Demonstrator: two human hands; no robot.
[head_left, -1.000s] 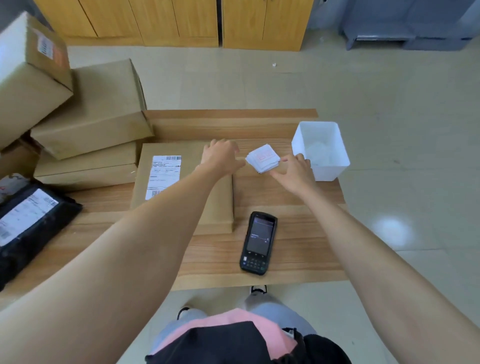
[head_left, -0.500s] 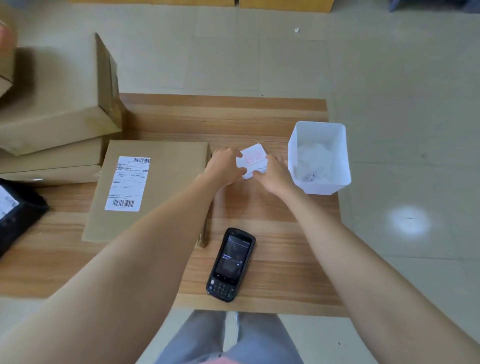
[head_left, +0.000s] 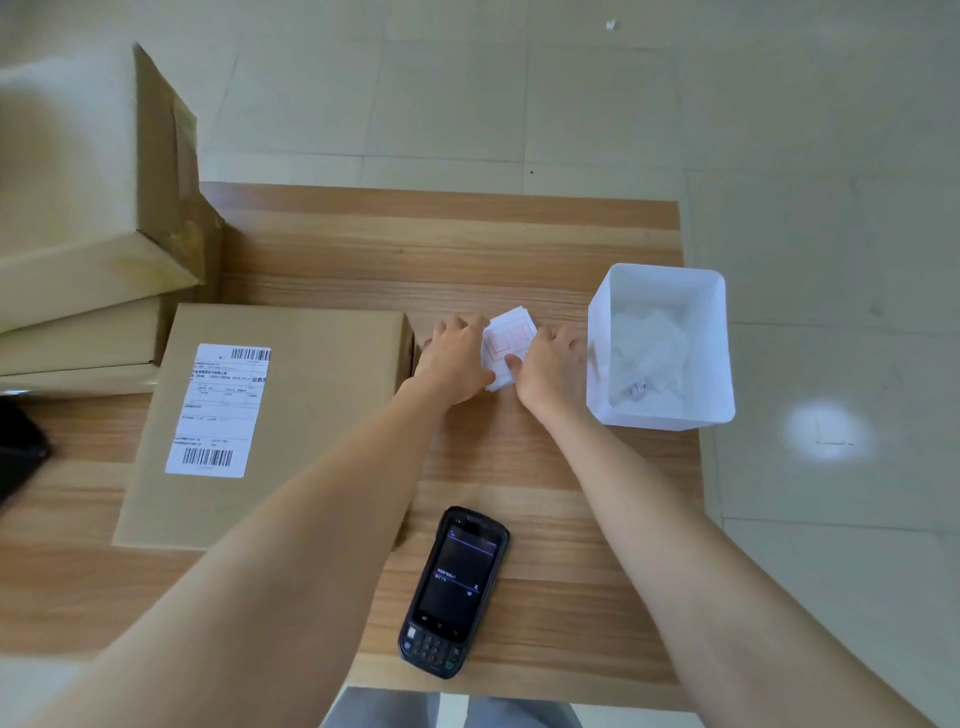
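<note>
On the wooden table (head_left: 415, 249), head view, item by item:

- Stack of small white labels (head_left: 511, 338), red print on the top sheet. It sits between my two hands, towards the far right of the table, between the flat box and the white bin. I cannot tell whether it rests on the wood or is raised a little.
- My left hand (head_left: 457, 364): fingers curled round the left edge of the stack, gripping it from that side. The hand's outer side lies just beside the right end of the flat box.
- My right hand (head_left: 550, 371): fingers curled at the right edge of the stack, thumb laid on the top label, pinching it. The knuckles are close to the bin wall; touching or not, I cannot tell.
- White plastic bin (head_left: 660, 415), square, upright, at the right edge of the table, with crumpled white backing paper (head_left: 644, 353) inside.
- Flat cardboard box (head_left: 311, 405), lying left of my hands, with a white shipping label (head_left: 221, 410) and barcodes on its top face.
- Handheld scanner (head_left: 454, 590), black, keypad towards me, screen lit, lying near the front edge between my forearms.
- Stacked cardboard boxes (head_left: 78, 208), far left, behind the flat box.
- Black parcel (head_left: 18, 447), only partly in view at the left edge.
</note>
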